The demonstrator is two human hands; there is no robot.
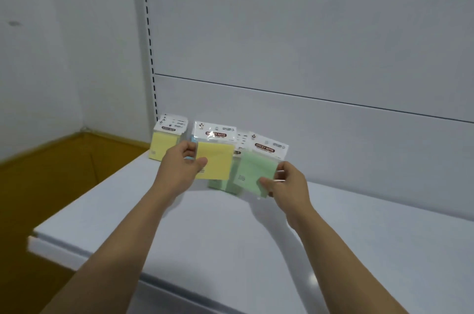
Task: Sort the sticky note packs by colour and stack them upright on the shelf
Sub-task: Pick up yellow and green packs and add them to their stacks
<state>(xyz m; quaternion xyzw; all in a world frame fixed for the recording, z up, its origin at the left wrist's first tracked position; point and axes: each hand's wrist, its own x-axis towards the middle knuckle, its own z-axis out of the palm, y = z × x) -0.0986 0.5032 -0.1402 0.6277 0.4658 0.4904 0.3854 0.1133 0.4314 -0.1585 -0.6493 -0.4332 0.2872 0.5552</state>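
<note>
roughly midway, pinches yellow pack [215, 163] in left hand [179, 167] and green pack [252, 172] in right hand [287, 182], both unplaced, near yellow stack [160, 149] upright on shelf [230, 224].

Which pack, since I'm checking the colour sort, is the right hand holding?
The green pack, pinched by the right hand; the left hand holds a yellow pack.

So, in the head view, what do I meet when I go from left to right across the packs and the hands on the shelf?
standing yellow packs → left hand → held yellow pack → held green pack → right hand. The green packs behind overlap the held ones, so I leave them out.
</note>
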